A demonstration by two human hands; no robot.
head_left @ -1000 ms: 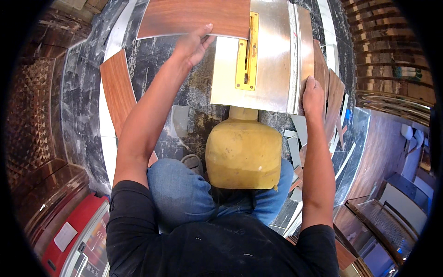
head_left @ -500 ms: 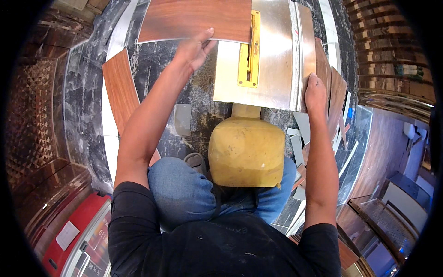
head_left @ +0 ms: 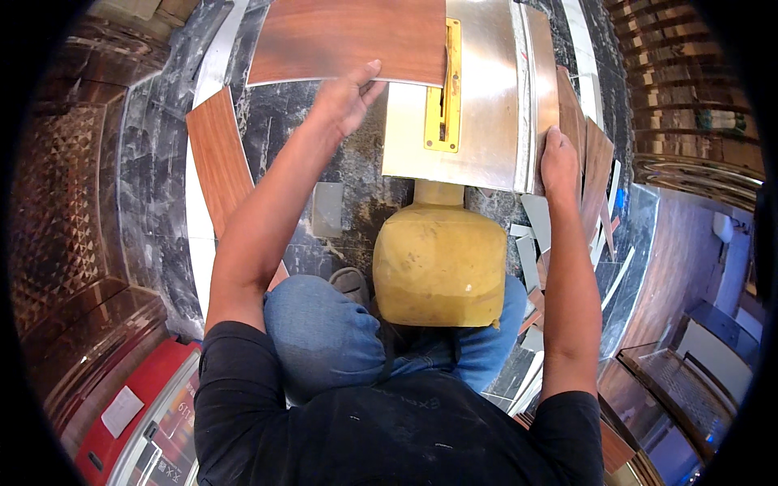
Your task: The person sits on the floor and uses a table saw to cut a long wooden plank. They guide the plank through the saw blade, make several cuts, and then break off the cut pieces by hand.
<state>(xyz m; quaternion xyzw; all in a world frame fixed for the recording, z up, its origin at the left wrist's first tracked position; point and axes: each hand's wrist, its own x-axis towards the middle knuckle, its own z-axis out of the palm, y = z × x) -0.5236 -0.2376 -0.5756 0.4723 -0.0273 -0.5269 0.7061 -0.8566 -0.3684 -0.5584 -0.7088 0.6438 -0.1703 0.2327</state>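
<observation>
My left hand (head_left: 348,101) grips the near edge of a reddish wood-grain board (head_left: 344,40), thumb on top, fingers curled at the edge. The board lies over the upper left of a shiny metal saw table (head_left: 489,105), reaching the yellow slotted insert (head_left: 441,121); the blade is too small to make out. My right hand (head_left: 559,162) is closed on the right edge strip (head_left: 543,81) of the table. Below the table is a large, yellow, scuffed housing (head_left: 438,267) between my knees.
Wood-grain offcuts (head_left: 219,154) lie on the dark tiled floor at left, more planks and thin pale strips (head_left: 596,162) at right. A small grey piece (head_left: 327,209) lies left of the machine. A red case (head_left: 121,429) stands at lower left, shiny brown cabinetry along both sides.
My left hand and the board have moved toward me, down across the table, showing less bare metal above the board's edge. The view shifted slightly; my right hand stays on the table's edge.
</observation>
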